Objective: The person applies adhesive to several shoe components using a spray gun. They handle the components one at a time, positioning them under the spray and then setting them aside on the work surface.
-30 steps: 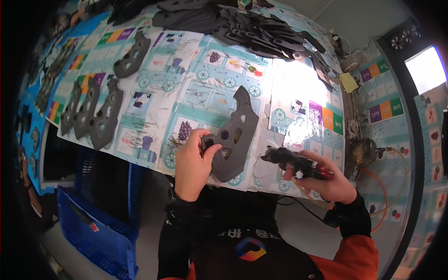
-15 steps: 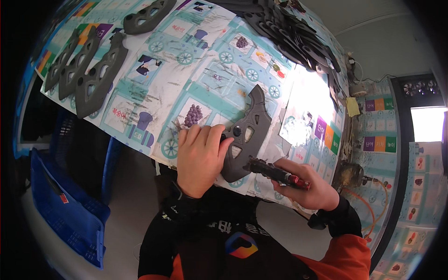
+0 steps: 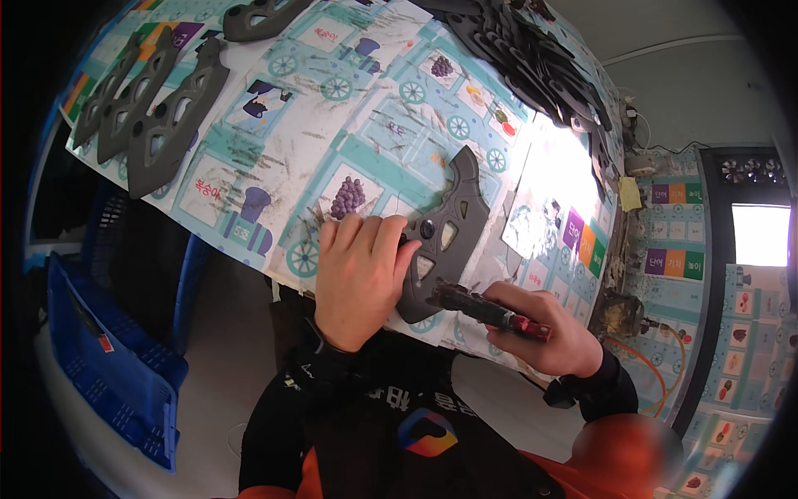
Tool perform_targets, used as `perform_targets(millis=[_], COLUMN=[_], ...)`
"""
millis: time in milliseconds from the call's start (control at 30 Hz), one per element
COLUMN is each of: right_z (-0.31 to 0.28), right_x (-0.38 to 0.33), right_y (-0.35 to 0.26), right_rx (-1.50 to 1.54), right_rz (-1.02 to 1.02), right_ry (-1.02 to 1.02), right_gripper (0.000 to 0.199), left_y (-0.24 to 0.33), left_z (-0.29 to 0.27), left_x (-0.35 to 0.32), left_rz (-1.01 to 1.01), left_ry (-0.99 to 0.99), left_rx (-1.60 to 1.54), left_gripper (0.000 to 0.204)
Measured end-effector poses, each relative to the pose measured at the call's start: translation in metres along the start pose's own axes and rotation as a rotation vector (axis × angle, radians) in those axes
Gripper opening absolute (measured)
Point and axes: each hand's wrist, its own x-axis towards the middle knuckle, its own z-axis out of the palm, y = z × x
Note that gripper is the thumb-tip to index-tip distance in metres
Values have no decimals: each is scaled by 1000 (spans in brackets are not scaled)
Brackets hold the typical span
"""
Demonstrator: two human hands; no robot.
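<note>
Since the earlier frame, the right hand has brought its tool against the lower end of the grey plate. That plate is curved, flat and pierced with cut-outs, lying near the table edge. Beside it, the left hand presses flat, fingers together on its left rim. Right fingers wrap the dark, red-tipped tool, apparently a blade.

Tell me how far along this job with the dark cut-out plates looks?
Seemingly midway. Three dark grey plates lie side by side at far left, perhaps finished. In hand: the left hand presses one plate flat on the picture-printed mat, while the right hand holds a black and red tool at its lower edge. A tangled heap of plates waits at the back.
</note>
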Motion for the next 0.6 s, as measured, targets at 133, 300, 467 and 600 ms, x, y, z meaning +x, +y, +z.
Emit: perform_targets(millis=[133,300,467,600], right_z=[-1,2,0,-3], right_x=[0,-4,-6,-7], right_y=[-3,5,4,0], right_rx=[-40,-50,-77,-83], right_rz=[47,-19,-1,55], right_ry=[-9,38,77,103], right_gripper=[27,28,30,36], left_y=[0,1,1,2], left_z=[0,-1,0,0], left_x=[0,-1,-2,-1], left_rz=[2,-14,-15,-24], left_ry=[5,-9,-10,-15], left_rx=[-10,-10,-20,-28], left_gripper=[30,29,30,30])
